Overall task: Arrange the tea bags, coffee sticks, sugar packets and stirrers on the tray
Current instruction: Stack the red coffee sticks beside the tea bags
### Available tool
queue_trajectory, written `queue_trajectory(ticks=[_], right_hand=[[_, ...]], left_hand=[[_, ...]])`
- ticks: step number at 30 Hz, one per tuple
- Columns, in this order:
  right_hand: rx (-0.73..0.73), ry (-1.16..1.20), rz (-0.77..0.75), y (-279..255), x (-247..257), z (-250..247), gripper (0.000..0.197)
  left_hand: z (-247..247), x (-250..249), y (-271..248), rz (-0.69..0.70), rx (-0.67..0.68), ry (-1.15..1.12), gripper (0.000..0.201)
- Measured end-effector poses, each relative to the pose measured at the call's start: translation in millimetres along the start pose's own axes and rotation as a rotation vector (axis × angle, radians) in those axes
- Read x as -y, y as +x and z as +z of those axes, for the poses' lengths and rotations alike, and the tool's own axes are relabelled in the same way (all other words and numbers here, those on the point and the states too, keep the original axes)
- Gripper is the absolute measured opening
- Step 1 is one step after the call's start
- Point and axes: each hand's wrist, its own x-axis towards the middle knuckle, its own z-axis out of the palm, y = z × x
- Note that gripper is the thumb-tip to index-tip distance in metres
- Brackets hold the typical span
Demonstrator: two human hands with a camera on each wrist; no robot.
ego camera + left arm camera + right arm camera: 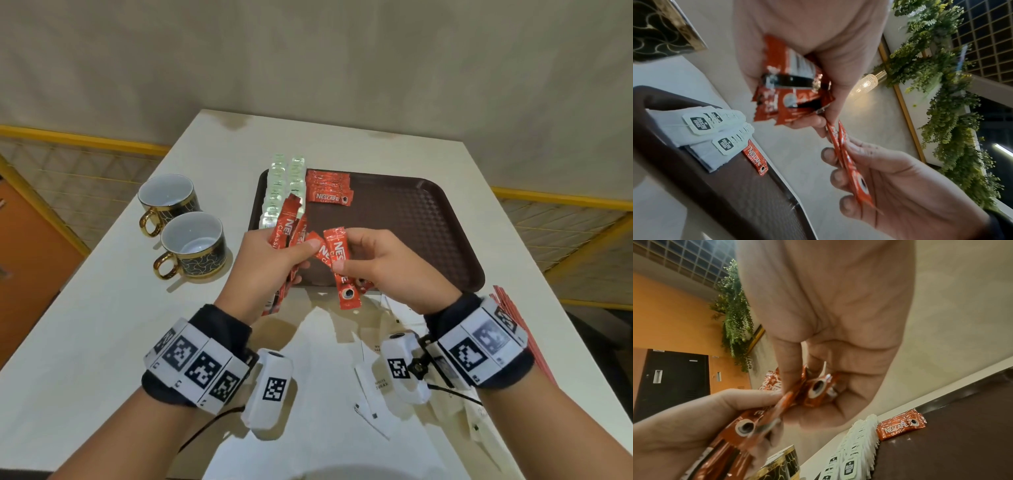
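Note:
My left hand (274,260) grips a fanned bunch of red coffee sticks (287,228) just above the near left edge of the brown tray (428,219). My right hand (373,263) pinches another red coffee stick (342,267) beside it, thumb on its front. In the left wrist view the right hand (900,186) holds two coffee sticks (849,164) edge-on. On the tray lie two rows of white tea bags (284,185) at the far left and a stack of coffee sticks (329,188) next to them. White sugar packets (373,383) lie on the table near me.
Two black-and-gold cups (191,240) stand on the white table (102,325) left of the tray. Thin red stirrers (513,308) lie at the table's right edge behind my right wrist. A yellow railing (85,140) runs beyond the table.

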Motion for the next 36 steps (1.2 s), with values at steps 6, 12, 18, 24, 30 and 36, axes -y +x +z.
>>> queue_trajectory(ticks=[6,12,18,24,30,36], right_hand=[[0.098,-0.155,0.071,-0.1,7.7,-10.9,0.008],[0.183,-0.310,0.112,5.9,14.1,-15.7,0.013],[0.139,-0.210,0.089,0.7,13.2,-15.4,0.011],[0.009,0.008,0.051,-1.9,6.1,-18.1,0.023],[-0.085,0.152,0.050,3.1,6.4,-22.6,0.029],[-0.158,0.174,0.025,18.4,7.7,-36.0,0.019]], left_hand=[[-3.6,-8.2,0.3,-0.011,-0.013,-0.006,0.013],[3.3,-8.0,-8.0,0.079,0.050,0.124,0.028],[3.3,0.1,-4.8,0.077,-0.019,0.147,0.017],[-4.2,4.0,-2.0,0.020,-0.057,0.063,0.016],[-5.8,7.7,2.7,-0.014,-0.045,0.041,0.018],[-6.3,12.3,11.8,-0.059,-0.043,-0.005,0.024]])
